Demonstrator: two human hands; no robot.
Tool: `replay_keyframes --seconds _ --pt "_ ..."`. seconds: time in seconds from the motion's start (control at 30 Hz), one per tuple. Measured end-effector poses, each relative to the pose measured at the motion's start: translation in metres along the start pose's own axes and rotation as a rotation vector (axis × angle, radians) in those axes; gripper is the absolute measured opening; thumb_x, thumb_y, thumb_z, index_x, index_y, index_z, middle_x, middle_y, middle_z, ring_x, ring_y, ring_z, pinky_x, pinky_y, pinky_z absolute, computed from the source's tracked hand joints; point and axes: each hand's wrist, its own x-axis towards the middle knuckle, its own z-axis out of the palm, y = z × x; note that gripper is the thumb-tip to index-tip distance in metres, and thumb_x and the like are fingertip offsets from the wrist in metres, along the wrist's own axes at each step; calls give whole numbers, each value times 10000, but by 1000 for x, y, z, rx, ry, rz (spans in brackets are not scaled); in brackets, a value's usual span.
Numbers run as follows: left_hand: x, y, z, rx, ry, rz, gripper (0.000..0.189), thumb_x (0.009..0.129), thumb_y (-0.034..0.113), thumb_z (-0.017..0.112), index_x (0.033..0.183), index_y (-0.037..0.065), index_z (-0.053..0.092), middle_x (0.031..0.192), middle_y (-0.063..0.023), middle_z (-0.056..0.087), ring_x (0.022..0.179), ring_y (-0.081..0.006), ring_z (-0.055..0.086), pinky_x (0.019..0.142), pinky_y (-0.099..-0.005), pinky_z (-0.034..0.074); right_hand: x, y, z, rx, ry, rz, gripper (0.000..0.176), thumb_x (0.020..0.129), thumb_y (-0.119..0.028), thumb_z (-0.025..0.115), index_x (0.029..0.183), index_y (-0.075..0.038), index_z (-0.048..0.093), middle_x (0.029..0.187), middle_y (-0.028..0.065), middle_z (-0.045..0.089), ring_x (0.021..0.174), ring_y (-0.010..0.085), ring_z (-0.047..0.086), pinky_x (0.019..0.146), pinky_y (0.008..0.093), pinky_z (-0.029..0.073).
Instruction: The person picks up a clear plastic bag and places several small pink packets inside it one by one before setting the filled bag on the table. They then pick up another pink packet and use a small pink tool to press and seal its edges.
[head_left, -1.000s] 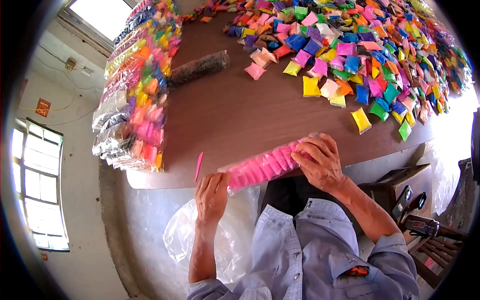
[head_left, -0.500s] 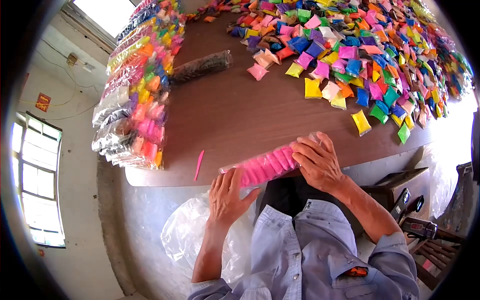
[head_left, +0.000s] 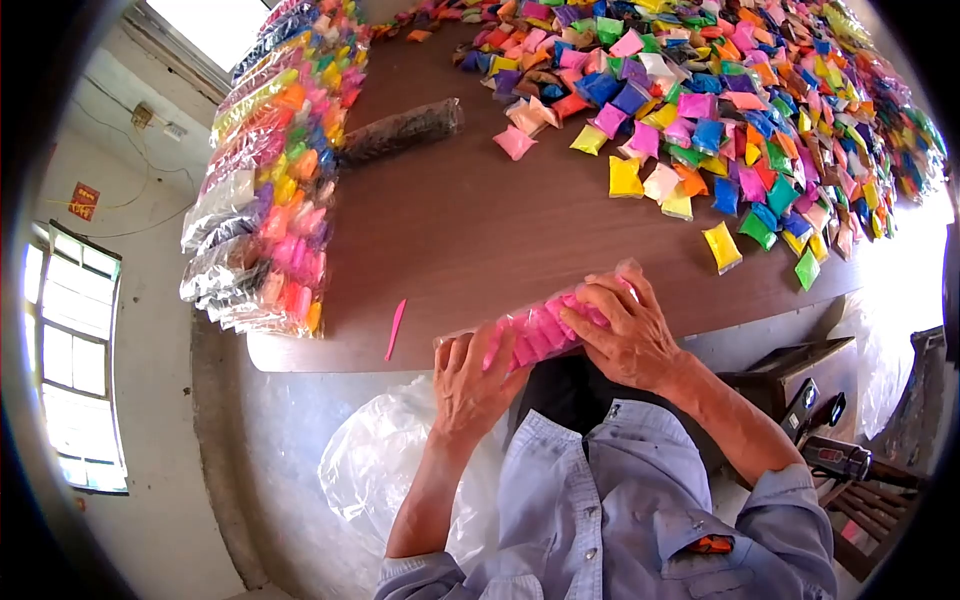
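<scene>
A long clear plastic sleeve of pink packets (head_left: 535, 335) lies between my two hands at the table's front edge, tilted up to the right. My left hand (head_left: 472, 385) grips its left end, the fingers over the top. Around the right part of the sleeve, my right hand (head_left: 625, 330) is closed, its fingers lying across the packets. A bit of clear film sticks out past the right fingers. Left of the hands, a thin pink plastic stick (head_left: 397, 330) rests on the table (head_left: 440, 240).
Filled sleeves of coloured packets (head_left: 265, 200) are stacked at the left. A dark sleeve (head_left: 400, 132) lies beside them. Loose coloured packets (head_left: 700, 105) form a big heap at back right. Clear plastic bags (head_left: 375, 460) hang below the edge; a heat gun (head_left: 838, 457) sits at lower right.
My left hand has slid right along the sleeve, and my right hand has shifted slightly left over the packets. The hands are closer together.
</scene>
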Motion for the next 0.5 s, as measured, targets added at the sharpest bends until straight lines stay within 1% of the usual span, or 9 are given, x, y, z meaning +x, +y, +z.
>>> replay_keyframes --seconds 0.07,0.17,0.3,0.37,0.5 --pt "-2 2 1 -24 -52 -27 523 786 280 929 1251 101 770 1351 -70 640 1190 -284 620 1029 -479 478 0 -2 0 17 24 -11 466 897 -130 774 1355 -182 706 1321 97 621 1297 284 582 1188 589 362" --pt "-6 0 4 -24 -39 -6 525 799 266 918 1272 102 762 1387 -70 646 1206 -296 622 1017 -472 491 0 0 13 64 21 -23 455 905 -120 769 1352 -172 704 1316 95 631 1287 279 598 1180 570 375" --pt "-8 4 8 1 -53 -18 544 807 244 907 1304 98 743 1380 -82 654 1205 -303 627 1016 -470 490 5 -3 15 45 51 -37 437 920 -115 752 1349 -181 708 1305 94 636 1291 272 602 1176 549 393" --pt "-7 7 12 -16 -33 -47 555 813 230 895 1324 94 728 1373 -89 649 1204 -307 626 1013 -470 492 5 -4 14 -3 42 -34 393 939 -127 725 1327 -188 722 1305 90 634 1289 269 600 1185 534 399" --pt "-4 14 9 -19 -48 -81 582 814 213 890 1350 83 704 1365 -95 644 1217 -309 622 1025 -476 482 2 -3 8 6 26 -31 363 938 -138 721 1297 -194 738 1308 93 635 1299 271 596 1196 537 399"
